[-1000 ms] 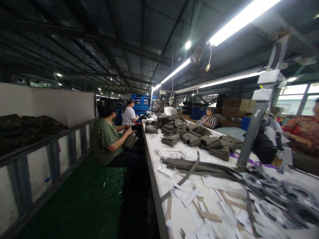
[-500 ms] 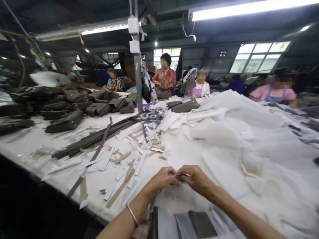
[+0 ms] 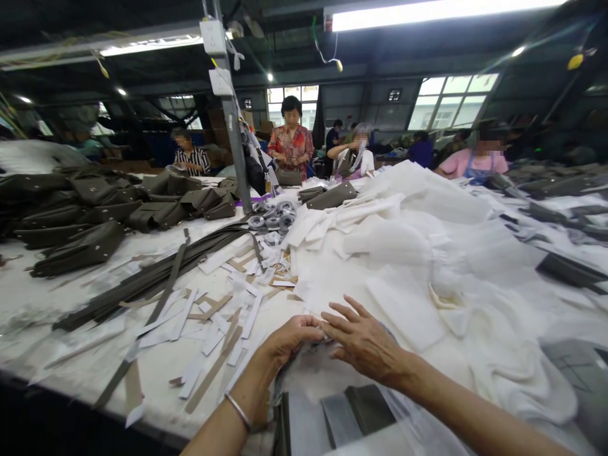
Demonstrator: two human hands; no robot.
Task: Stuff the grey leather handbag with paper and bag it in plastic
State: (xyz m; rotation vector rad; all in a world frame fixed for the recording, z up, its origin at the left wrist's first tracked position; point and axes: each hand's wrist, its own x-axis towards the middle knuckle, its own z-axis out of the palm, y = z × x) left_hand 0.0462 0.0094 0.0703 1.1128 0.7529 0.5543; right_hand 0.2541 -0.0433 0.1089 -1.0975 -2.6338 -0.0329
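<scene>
In front of me lies a clear plastic bag (image 3: 418,415) with a folded dark olive item (image 3: 369,408) and grey strips showing through it. My left hand (image 3: 295,335), a bangle on its wrist, is closed in a pinch at the bag's far edge. The exact spot under its fingertips is hidden. Right beside it, my right hand (image 3: 361,342) is open over the same edge, its fingers spread and pointing left. Its fingertips come close to the left thumb and finger; I cannot tell whether they touch.
White foam sheets (image 3: 403,247) pile up at the right. Paper and card strips (image 3: 213,335) are scattered at the left, beside long dark straps (image 3: 156,272). Olive bags (image 3: 80,247) are heaped farther left, near a metal post (image 3: 234,139). Several co-workers, one in a red patterned shirt (image 3: 291,149), are across the table.
My right hand has opened from a pinch, its fingers now spread. My left hand still pinches at the bag's edge. The whole view has shifted, so the surroundings appear farther left.
</scene>
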